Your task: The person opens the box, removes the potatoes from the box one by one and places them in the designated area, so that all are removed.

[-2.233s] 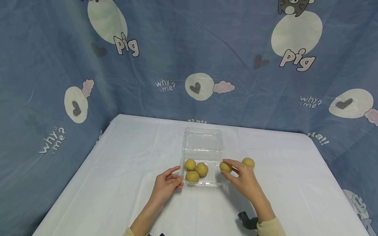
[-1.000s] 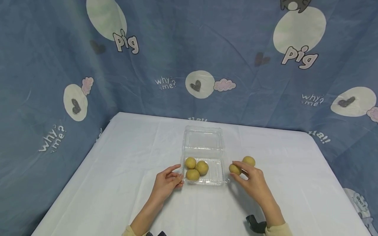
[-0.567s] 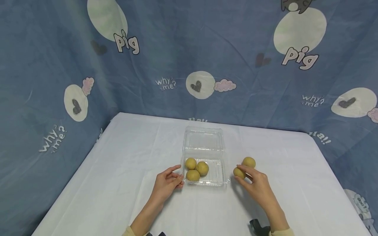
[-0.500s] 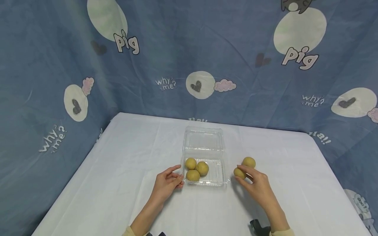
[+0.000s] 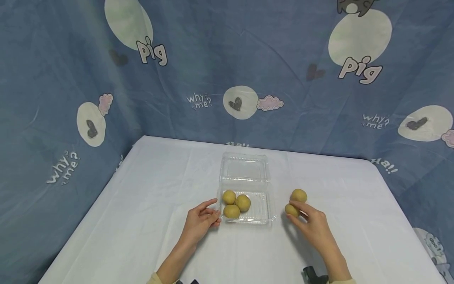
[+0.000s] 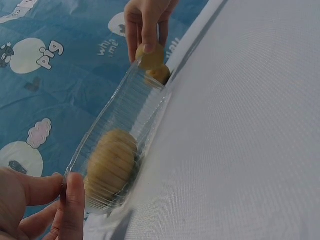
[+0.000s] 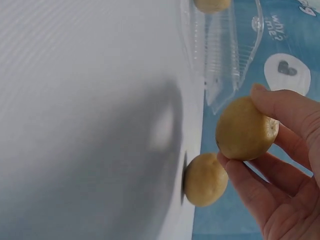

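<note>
I see a right hand (image 5: 312, 225) pinching a fruit (image 5: 292, 210) above the white table (image 5: 124, 236), near a second fruit (image 5: 299, 195) and right of the clear box (image 5: 260, 206) — a carry, it seems, that next calls for a gentle lowering. The left hand (image 5: 200, 225) pinches the box's rim, three more fruits (image 5: 242, 202) inside. The held fruit looks yellow-brown — smooth, nearly round.

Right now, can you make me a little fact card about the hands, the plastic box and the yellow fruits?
Left hand: pinches the rim of the clear plastic clamshell
Right hand: holds one yellow fruit above the white cloth
Lid: open, folded back
Fruits inside: three, bunched toward the left hand
Loose fruit: one, on the cloth
</note>
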Motion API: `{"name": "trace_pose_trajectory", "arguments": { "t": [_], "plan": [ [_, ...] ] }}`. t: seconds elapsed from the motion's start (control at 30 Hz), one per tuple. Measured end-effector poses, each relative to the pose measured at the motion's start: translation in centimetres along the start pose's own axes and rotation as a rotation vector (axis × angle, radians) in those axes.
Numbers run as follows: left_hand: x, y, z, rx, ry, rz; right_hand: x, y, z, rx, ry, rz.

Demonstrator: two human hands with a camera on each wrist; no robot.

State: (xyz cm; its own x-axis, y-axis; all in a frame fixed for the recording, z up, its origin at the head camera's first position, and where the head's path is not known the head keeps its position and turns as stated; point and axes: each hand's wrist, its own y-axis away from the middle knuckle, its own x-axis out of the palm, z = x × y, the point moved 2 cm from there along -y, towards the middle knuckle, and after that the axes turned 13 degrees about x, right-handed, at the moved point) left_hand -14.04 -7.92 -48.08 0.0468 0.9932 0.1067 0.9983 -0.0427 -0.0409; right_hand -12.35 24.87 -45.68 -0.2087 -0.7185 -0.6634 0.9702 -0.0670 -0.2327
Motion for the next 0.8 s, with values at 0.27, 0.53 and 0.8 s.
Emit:
{"name": "trace_pose_trajectory", "arguments": {
  "t": [0.27,0.53,0.8],
  "plan": [
    [0.0,0.1,0.0,-0.004,-0.003,0.001,0.3,0.4,-0.7,0.055,0.056,0.033],
    [0.0,0.1,0.0,0.001,0.000,0.002,-0.1,0.6,-1.3,0.096,0.077,0.056],
    [-0.1,0.0,0.3,0.001,-0.010,0.007,-0.8,0.5,-1.7,0.106,0.107,0.037]
  ]
}}
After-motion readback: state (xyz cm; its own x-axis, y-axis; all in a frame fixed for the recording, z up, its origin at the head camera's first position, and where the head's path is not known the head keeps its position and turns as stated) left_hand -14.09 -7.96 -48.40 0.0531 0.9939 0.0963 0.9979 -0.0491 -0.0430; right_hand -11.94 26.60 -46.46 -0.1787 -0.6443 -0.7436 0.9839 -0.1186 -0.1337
